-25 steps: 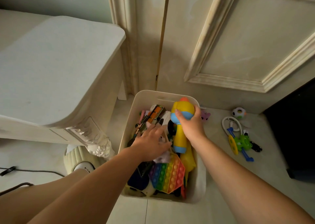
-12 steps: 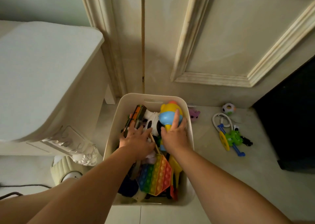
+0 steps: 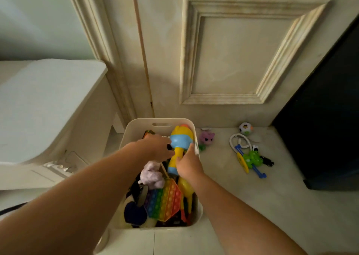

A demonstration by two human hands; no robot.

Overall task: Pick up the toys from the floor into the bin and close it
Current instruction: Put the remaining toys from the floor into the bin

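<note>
There is one view only, from a wide-angle camera on the person's head. It looks forward and steeply down, close over a white bin (image 3: pixel 136 130) at lower centre. Both forearms enter from the bottom edge. A panelled door (image 3: pixel 233 50) fills the upper frame, its straight lines bowed by the lens.

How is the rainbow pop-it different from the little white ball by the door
The rainbow pop-it is flat and many-sided, striped in rainbow rows of bubbles; the white ball is round, with a few coloured spots. The pop-it sits inside the bin, propped among other toys; the ball lies loose on the floor near the door, not yet picked up. The pop-it looks clearly larger than the ball. Both are toys.
</note>
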